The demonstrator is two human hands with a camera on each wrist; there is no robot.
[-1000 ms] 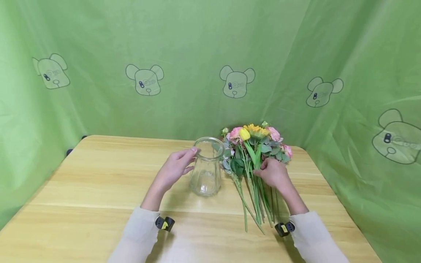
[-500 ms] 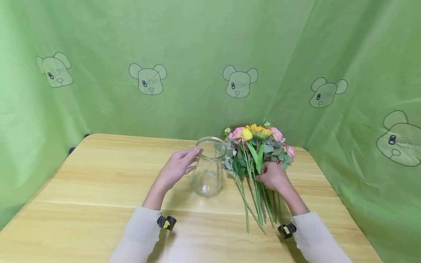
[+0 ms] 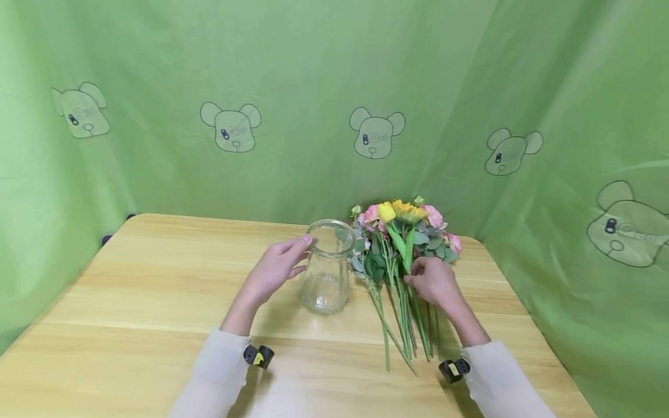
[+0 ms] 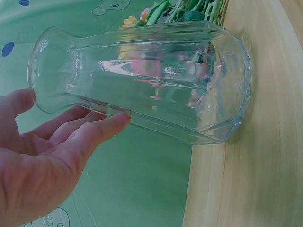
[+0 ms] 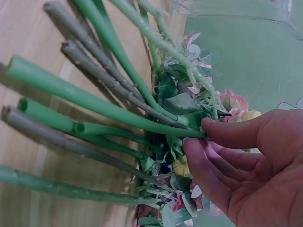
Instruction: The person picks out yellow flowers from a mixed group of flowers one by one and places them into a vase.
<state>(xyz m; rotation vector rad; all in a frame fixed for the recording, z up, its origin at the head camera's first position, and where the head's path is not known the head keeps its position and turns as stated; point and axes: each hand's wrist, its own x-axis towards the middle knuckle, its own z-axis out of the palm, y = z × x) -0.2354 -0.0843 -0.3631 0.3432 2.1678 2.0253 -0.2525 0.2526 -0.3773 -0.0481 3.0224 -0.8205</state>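
A clear ribbed glass vase (image 3: 324, 284) stands upright on the table. My left hand (image 3: 277, 268) touches its left side. In the left wrist view the thumb lies right at the vase's rim (image 4: 34, 75), and the fairly straight fingers (image 4: 102, 130) rest along its neck and wall. Right of the vase, my right hand (image 3: 435, 283) pinches the green stem (image 5: 109, 106) of a yellow tulip (image 3: 386, 212) between thumb and forefinger. The tulip lies over a bunch of flowers with pink blooms (image 3: 434, 216), a yellow-orange sunflower (image 3: 409, 211) and grey-green leaves.
Several green and brown stems (image 3: 402, 337) point toward the front of the wooden table (image 3: 172, 290). A green curtain (image 3: 303, 174) with printed bear heads encloses the back and sides. The vase stands close beside the flowers' left leaves.
My right hand has shifted slightly toward me along the tulip's stem, and the tulip's head has moved a little up and left. My left hand stays at the vase.
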